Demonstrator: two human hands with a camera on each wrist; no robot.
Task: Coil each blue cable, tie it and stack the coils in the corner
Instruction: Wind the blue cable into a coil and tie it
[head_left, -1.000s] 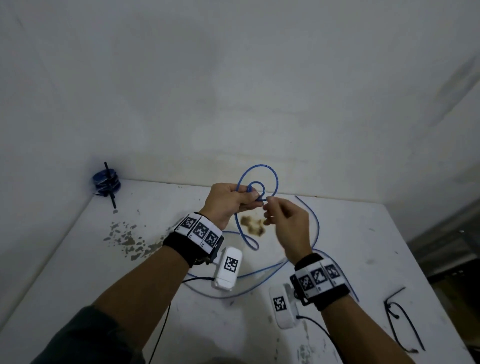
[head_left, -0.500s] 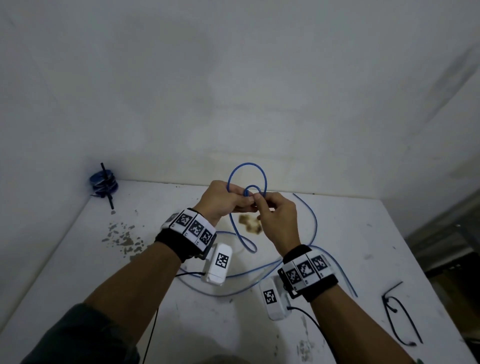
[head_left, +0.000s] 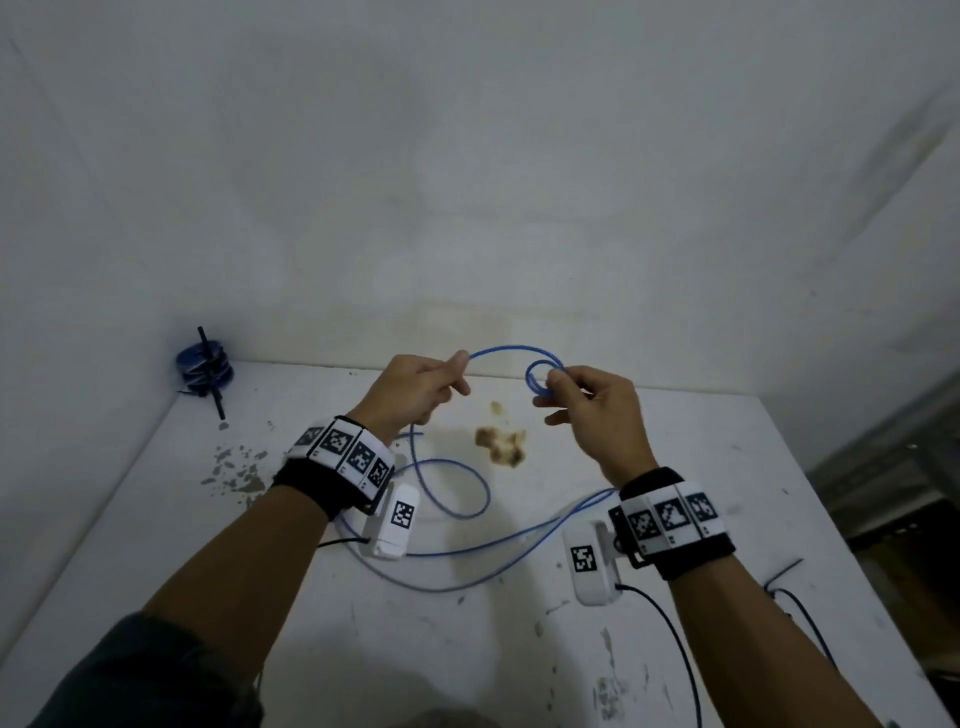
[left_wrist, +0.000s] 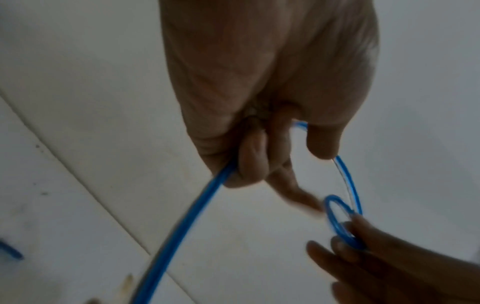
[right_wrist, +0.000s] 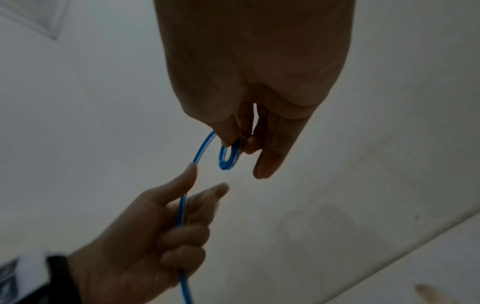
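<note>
I see my left hand (head_left: 415, 389) and right hand (head_left: 587, 410) raised side by side above the white table (head_left: 675, 467), a thin blue plastic cable (head_left: 498, 353) spanning between them. Its slack lies on the table beneath my wrists. Stacked blue cable coils (head_left: 203, 366) sit in the far-left corner.

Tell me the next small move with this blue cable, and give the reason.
Probably bring the left hand back toward the right hand and lay another turn onto the small loop. The right hand pinches only that little loop, the left grips the blue cable a short way off, and most of the cable lies slack on the table, uncoiled.
</note>
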